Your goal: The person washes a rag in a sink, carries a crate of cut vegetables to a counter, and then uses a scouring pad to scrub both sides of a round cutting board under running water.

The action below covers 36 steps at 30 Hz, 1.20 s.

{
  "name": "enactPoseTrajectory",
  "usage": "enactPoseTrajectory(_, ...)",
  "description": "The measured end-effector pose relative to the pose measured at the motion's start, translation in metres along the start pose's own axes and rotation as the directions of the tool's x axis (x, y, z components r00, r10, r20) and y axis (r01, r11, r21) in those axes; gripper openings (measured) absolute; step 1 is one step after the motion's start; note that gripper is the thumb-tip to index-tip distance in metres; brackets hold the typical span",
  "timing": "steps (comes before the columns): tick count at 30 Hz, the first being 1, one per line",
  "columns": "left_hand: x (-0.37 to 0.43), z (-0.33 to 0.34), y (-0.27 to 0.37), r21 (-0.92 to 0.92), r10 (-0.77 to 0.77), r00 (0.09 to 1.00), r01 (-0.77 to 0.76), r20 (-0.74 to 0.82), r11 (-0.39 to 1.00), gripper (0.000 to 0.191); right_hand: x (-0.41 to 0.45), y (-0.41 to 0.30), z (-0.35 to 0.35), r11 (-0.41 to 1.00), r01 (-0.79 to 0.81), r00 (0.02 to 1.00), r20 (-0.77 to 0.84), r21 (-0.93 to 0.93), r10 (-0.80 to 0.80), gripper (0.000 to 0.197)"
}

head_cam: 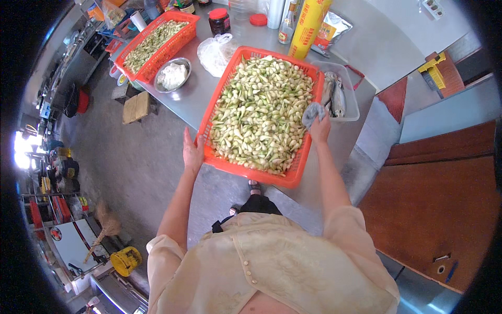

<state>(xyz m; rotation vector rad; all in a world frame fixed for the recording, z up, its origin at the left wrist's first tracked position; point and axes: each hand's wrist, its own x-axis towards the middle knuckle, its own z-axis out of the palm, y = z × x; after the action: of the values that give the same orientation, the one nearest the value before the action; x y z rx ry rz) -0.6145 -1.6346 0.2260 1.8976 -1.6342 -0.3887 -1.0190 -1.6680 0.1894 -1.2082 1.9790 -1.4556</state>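
A large red plastic basket (pixel 302 165) lies tilted before me, its near end jutting past the table's front edge. Small white-and-green bulbs (pixel 259 114), like Chinese onions, fill it. My left hand (pixel 193 152) grips the basket's left rim near the front corner, with some fingers pointing up along the outside. At the right rim, my right hand (pixel 321 126) holds a crumpled grey cloth or scrubber (pixel 312 114) against the basket; its fingers are partly hidden. Just beyond that hand, a clear plastic tub (pixel 355 88) holds several whole fish (pixel 337 96).
On the steel table (pixel 184 106) stand a second red basket of bulbs (pixel 151 68), a metal bowl (pixel 184 84) of white matter, a plastic bag (pixel 215 53), a red-lidded jar (pixel 219 23), a glass bottle (pixel 287 25) and a yellow roll (pixel 310 27). A wooden stool (pixel 135 106) stands left.
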Motion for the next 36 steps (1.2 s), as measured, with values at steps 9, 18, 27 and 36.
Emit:
enactPoseTrajectory(9,0.016,0.009,0.015,-0.041,-0.205,0.978,0.206,0.037,0.978,0.042,0.152,0.031,0.043,0.941,0.098,0.987,-0.089,-0.324,-0.134,0.044)
enactPoseTrajectory(18,0.010,0.005,0.025,0.008,-0.292,0.955,0.292,0.060,0.956,0.042,0.197,-0.006,0.051,0.840,0.025,0.999,0.046,-0.542,0.001,0.032)
enactPoseTrajectory(27,0.009,0.005,0.023,0.023,-0.292,0.956,0.291,0.041,0.957,0.041,0.217,-0.082,0.119,0.875,0.333,0.942,0.171,-0.352,-0.289,0.036)
enactPoseTrajectory(36,0.012,0.007,0.026,-0.019,-0.325,0.945,0.326,0.046,0.945,0.036,0.218,-0.092,0.221,0.767,0.600,0.705,0.603,-0.227,-0.373,0.032)
